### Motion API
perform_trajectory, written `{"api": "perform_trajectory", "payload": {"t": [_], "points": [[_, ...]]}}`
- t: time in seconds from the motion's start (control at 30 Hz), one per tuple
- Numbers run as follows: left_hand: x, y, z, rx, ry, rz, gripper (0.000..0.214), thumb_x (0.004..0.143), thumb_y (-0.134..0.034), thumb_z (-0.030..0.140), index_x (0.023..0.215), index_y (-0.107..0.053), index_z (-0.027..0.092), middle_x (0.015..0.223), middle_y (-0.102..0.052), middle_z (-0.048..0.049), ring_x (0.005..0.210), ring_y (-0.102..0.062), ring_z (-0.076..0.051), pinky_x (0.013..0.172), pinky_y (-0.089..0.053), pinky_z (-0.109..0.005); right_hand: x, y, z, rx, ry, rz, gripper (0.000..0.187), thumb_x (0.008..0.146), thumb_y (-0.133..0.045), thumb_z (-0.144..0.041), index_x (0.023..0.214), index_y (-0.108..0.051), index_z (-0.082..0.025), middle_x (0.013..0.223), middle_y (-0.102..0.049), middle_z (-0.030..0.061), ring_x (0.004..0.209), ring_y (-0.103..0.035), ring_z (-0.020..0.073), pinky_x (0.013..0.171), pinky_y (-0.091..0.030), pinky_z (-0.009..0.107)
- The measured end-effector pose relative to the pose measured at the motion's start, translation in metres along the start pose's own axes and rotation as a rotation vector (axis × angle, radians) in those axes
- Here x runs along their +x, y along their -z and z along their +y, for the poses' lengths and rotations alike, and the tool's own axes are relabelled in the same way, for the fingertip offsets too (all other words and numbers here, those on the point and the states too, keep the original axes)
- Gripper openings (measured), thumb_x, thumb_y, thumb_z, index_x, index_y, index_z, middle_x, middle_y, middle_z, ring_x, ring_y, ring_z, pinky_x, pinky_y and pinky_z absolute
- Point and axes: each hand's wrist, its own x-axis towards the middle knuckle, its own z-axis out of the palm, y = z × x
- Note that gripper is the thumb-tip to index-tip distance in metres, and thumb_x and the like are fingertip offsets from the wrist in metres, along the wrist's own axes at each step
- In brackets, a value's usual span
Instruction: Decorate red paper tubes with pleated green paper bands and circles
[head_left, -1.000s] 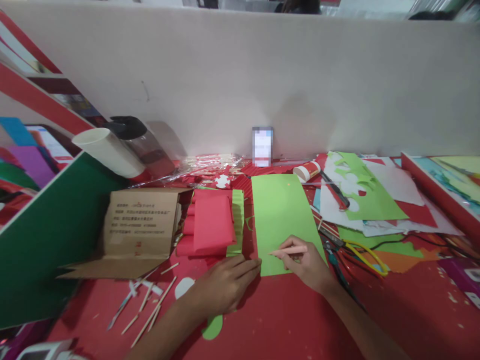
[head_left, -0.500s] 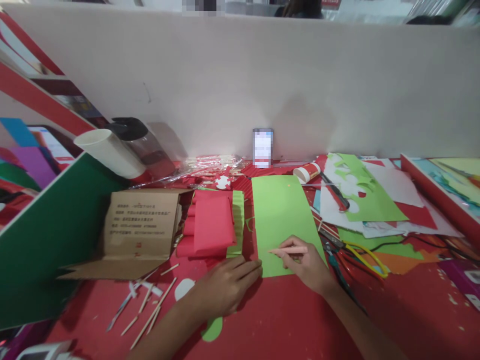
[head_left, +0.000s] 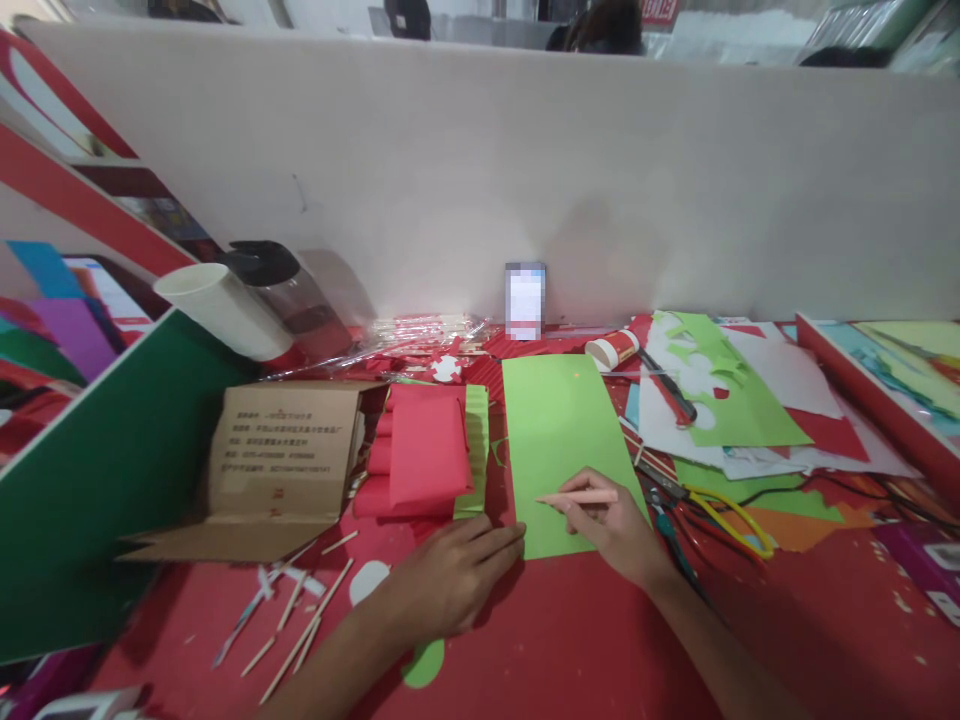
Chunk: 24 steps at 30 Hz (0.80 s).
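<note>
- Pale wall (head_left: 420,170) behind a red table (head_left: 570,640); a phone (head_left: 525,305) stands against it, beyond the green sheet (head_left: 559,420), which lies flat on the table.
- Right hand (head_left: 604,525), over the sheet's lower right, has its fingers closed round a pencil (head_left: 596,497).
- Left hand (head_left: 461,565), palm down, fingers extended, grips nothing; its fingertips are at the sheet's lower left corner.
- Left of the sheet: red rolls (head_left: 431,445), then a box (head_left: 281,455); sticks (head_left: 307,630) lower left.
- Right of the sheet: pliers (head_left: 684,492) crowding its edge, then scraps (head_left: 772,395) under a cutter (head_left: 667,385).
</note>
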Motion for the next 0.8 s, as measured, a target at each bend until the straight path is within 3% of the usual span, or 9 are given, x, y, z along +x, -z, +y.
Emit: {"api": "perform_trajectory", "payload": {"t": [0.13,0.37,0.6,0.8], "points": [[0.0,0.002,0.0,-0.001,-0.02,0.031,0.046,0.076,-0.053,0.01,0.122,-0.056,0.014,0.13,-0.062,-0.008,0.097,-0.06,-0.025,0.082,-0.053,-0.038,0.003,-0.001,-0.006,-0.073,0.037,0.047,0.019,0.086,-0.062,-0.038,0.082,-0.061,-0.019,0.065,-0.06,-0.0017,0.056,-0.053,0.0111,0.046,-0.036,0.019],[0.001,0.004,0.001,-0.015,-0.025,0.024,0.043,0.075,-0.052,0.009,0.118,-0.057,0.014,0.125,-0.064,-0.0052,0.093,-0.059,-0.023,0.08,-0.053,-0.036,0.005,-0.009,0.002,-0.016,0.035,0.054,0.015,0.086,-0.059,-0.029,0.076,-0.052,-0.021,0.061,-0.06,-0.0018,0.064,-0.064,0.0163,0.044,-0.038,0.018],[0.0,0.004,0.001,-0.03,-0.011,0.009,0.046,0.074,-0.054,0.009,0.119,-0.056,0.015,0.125,-0.064,-0.0068,0.093,-0.059,-0.023,0.08,-0.052,-0.036,0.007,-0.009,0.008,0.01,0.019,0.044,0.015,0.085,-0.06,-0.031,0.077,-0.055,-0.02,0.072,-0.069,0.0019,0.052,-0.058,0.0124,0.047,-0.044,0.02],[-0.001,0.001,0.0,-0.041,-0.005,-0.009,0.049,0.073,-0.054,0.009,0.122,-0.054,0.016,0.129,-0.061,-0.0053,0.096,-0.058,-0.024,0.083,-0.052,-0.037,0.004,-0.008,0.005,-0.017,0.034,0.019,0.016,0.084,-0.061,-0.028,0.073,-0.054,-0.02,0.062,-0.062,-0.0015,0.055,-0.06,0.0135,0.044,-0.038,0.018]]}}
